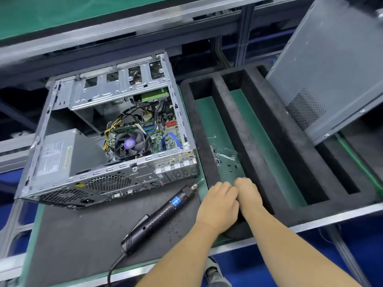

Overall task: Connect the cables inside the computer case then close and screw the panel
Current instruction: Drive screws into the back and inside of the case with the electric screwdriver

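Foam tray (226, 112) wall beside left hand (219, 206) and right hand (249, 193), both touching, fingers curled, grip unclear

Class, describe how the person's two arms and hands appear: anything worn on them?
Both forearms are bare, with no sleeves in view. The left hand and right hand wear no gloves, and no watch, ring or wrist strap shows.

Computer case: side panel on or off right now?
Off. The computer case lies open-side up with fan and cables exposed; the side panel leans apart at right.
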